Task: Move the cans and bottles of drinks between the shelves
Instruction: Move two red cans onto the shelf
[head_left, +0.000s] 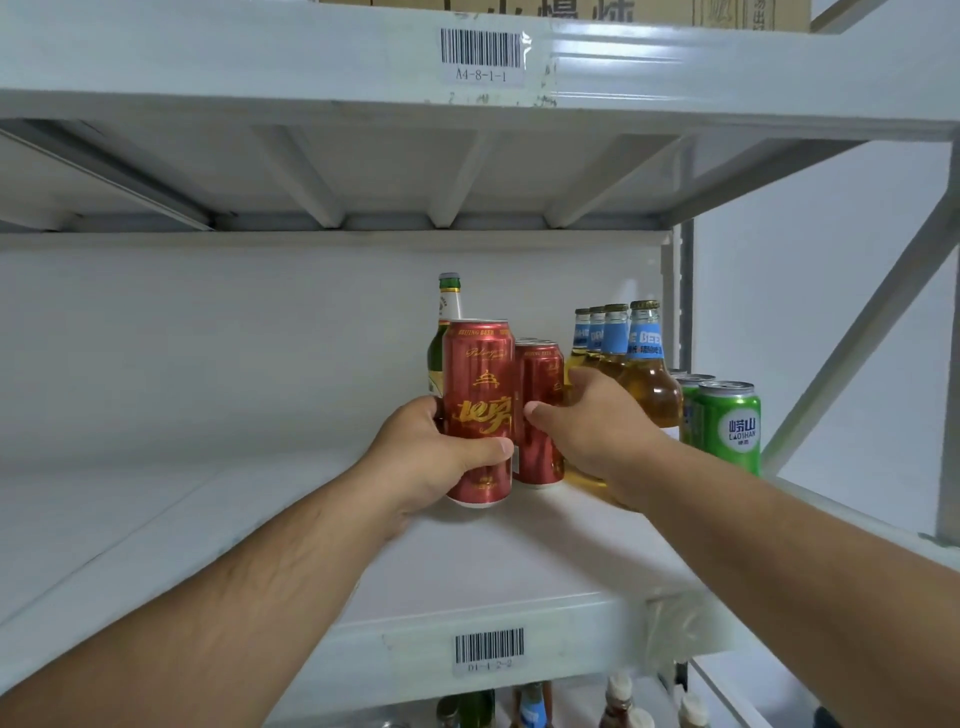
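Left hand: the left hand (441, 457) is wrapped round the lower half of a red can (480, 410), thumb across the front, fingers behind; the can looks lifted slightly clear of the shelf board (156, 519).
Right hand: the right hand (592, 421) reaches in beside a second red can (540, 410), thumb against its left side, fingers curled behind its right side; it appears to grip that can, though the fingertips are hidden.
Handling, cans: judged stiff while sealed and moderately heavy if full; the smooth painted wall may be slippery. Take hold round the middle of the body, not by the rim.
Handling, bottles: glass, judged fragile and top-heavy. Take hold at the body below the shoulder, and keep them from knocking together.
Appearance, red cans: deep red with gold lettering and a gold building emblem, silver top rim, upright.
Position, red cans: middle of the shelf, side by side, the held one nearer the camera.
Green bottle: a green bottle (441, 332) with a gold-green cap stands just behind the held can.
Amber bottles: a row of amber bottles (647, 374) with blue neck labels stands right of the hands.
Green cans: green cans (727, 426) stand at the right end.
Lower shelf: more bottle tops (618, 696) show below.
Labels: a barcode label (488, 649) on the shelf edge.
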